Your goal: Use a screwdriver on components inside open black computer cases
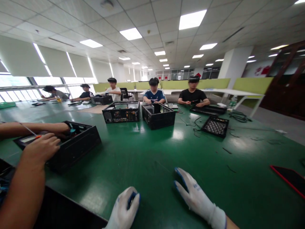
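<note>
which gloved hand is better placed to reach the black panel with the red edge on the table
Probably right: the right hand lies flat on the green table, nearer the red-edged panel than the left hand.
</note>
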The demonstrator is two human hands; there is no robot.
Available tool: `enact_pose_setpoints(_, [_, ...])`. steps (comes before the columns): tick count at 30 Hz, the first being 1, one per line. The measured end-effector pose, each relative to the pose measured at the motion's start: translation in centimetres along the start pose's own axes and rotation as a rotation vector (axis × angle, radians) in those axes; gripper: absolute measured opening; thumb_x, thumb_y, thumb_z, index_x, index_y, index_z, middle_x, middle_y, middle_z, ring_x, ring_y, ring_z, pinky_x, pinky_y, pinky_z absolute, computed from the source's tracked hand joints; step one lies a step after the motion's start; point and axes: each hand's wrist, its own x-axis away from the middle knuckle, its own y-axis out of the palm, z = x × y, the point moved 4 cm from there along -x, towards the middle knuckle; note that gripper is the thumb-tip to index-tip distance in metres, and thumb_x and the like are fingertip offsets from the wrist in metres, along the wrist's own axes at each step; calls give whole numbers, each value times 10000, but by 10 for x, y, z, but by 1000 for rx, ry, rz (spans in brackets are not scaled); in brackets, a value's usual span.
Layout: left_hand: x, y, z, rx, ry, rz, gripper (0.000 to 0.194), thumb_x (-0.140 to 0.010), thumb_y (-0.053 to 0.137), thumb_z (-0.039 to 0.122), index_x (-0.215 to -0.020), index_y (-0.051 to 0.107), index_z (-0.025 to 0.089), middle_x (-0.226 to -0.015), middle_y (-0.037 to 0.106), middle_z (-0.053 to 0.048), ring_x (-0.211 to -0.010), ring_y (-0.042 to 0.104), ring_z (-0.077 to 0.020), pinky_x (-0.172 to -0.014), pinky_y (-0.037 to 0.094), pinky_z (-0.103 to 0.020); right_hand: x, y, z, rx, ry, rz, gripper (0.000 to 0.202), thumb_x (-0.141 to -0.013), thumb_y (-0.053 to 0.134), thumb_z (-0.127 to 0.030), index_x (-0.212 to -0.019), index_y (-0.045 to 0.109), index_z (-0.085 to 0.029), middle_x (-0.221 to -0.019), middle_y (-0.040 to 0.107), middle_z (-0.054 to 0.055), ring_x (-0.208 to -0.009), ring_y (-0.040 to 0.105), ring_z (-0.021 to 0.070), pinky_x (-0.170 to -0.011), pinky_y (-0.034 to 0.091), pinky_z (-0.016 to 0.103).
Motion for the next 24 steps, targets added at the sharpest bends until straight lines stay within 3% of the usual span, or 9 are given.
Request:
enact_pose_setpoints(7, [-3, -2, 6, 13, 21, -24, 401, -1038, 489, 524, -845, 685, 232, -775, 723, -19, -714, 700, -190, -655, 557, -264, 3, 2, 4, 38, -24, 62, 742, -1002, 469, -640, -1587, 460, -185, -1590, 520, 172, -1480, 481, 340, -1240, 393, 536])
enact_pose_setpoints(11, [-1, -1, 3, 22, 39, -3, 355, -1032, 511, 502, -883, 687, 232, -799, 728, -22, -728, 701, -190, -649, 553, -261, -16, -20, 1, 159, -147, 231, 729, -1007, 501, -598, -1610, 405, -198, -1600, 499, 178, -1490, 463, 341, -1238, 380, 557])
enact_pose_setpoints(14, [-1, -1, 3, 39, 47, 19, 343, -1025, 523, 501, -888, 682, 230, -799, 724, -24, -730, 700, -191, -669, 561, -266, -56, -50, -10, 330, -221, 289, 785, -997, 496, -623, -1609, 385, -144, -1600, 482, 209, -1498, 441, 352, -1235, 367, 556])
enact_pose_setpoints(18, [-2, -1, 4, 58, 36, 7, 334, -1032, 518, 486, -901, 681, 226, -797, 716, -20, -732, 694, -183, -680, 554, -267, -138, -86, -23, 628, -139, 216, 839, -998, 467, -586, -1607, 345, -22, -1638, 410, 262, -1535, 367, 347, -1255, 309, 469])
enact_pose_setpoints(21, [-3, 0, 4, 59, 23, -2, 334, -1035, 514, 476, -881, 669, 223, -759, 688, -10, -704, 675, -174, -678, 541, -273, -197, -99, -28, 688, -101, 181, 879, -970, 533, -569, -1615, 325, -9, -1662, 357, 286, -1536, 339, 390, -1231, 302, 488])
enact_pose_setpoints(24, [-3, 0, 5, 51, 22, 17, 325, -1035, 516, 464, -888, 671, 219, -772, 694, -18, -714, 676, -177, -680, 538, -279, -239, -101, -28, 745, -61, 135, 884, -897, 652, -572, -1567, 424, -42, -1616, 430, 286, -1478, 405, 407, -1174, 334, 490])
